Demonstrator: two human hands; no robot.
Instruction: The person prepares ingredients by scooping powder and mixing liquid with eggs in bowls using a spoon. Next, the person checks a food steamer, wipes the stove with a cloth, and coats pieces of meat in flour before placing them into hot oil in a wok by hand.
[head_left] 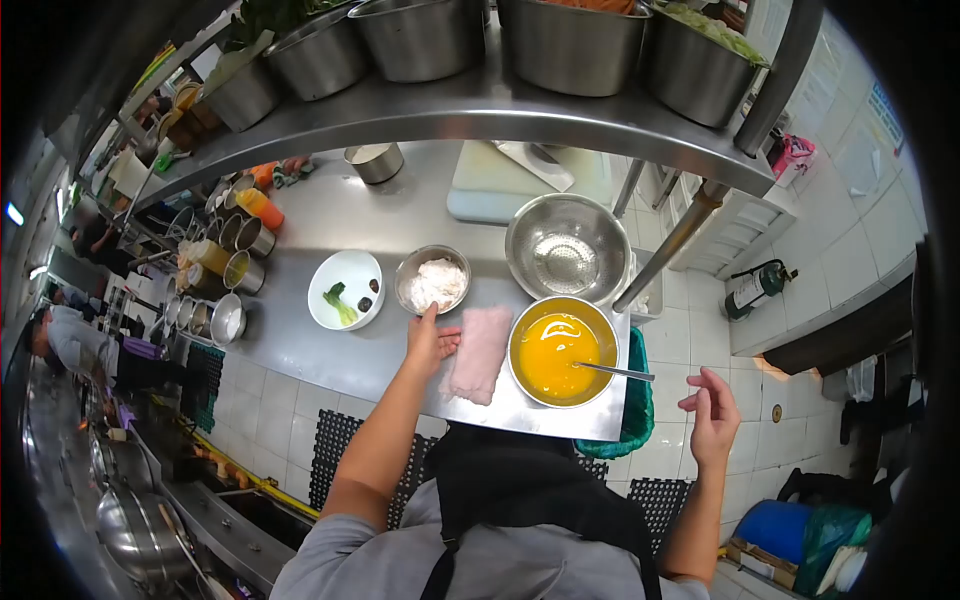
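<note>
My left hand (430, 342) is at the steel table's front part, fingers apart, thumb by the near rim of a small metal bowl (404, 290) of white, lumpy food. Whether the thumb touches the rim I cannot tell. The fingertips reach the left edge of a folded pink cloth (481, 350). To the cloth's right is a metal bowl of yellow liquid (552, 362), looking like beaten egg, with a spoon-like utensil's handle (625, 373) over its rim. Off the table's right edge, my right hand (712, 418) hangs in the air, loosely curled, holding nothing.
A white bowl (330, 270) holds a green leaf and dark pieces. Behind the yellow liquid sits a perforated metal colander (567, 248). A knife (545, 168) lies on a cutting board (475, 185). Overhead runs a steel shelf (450, 118) with metal containers. A green-lined bin (638, 400) stands below right.
</note>
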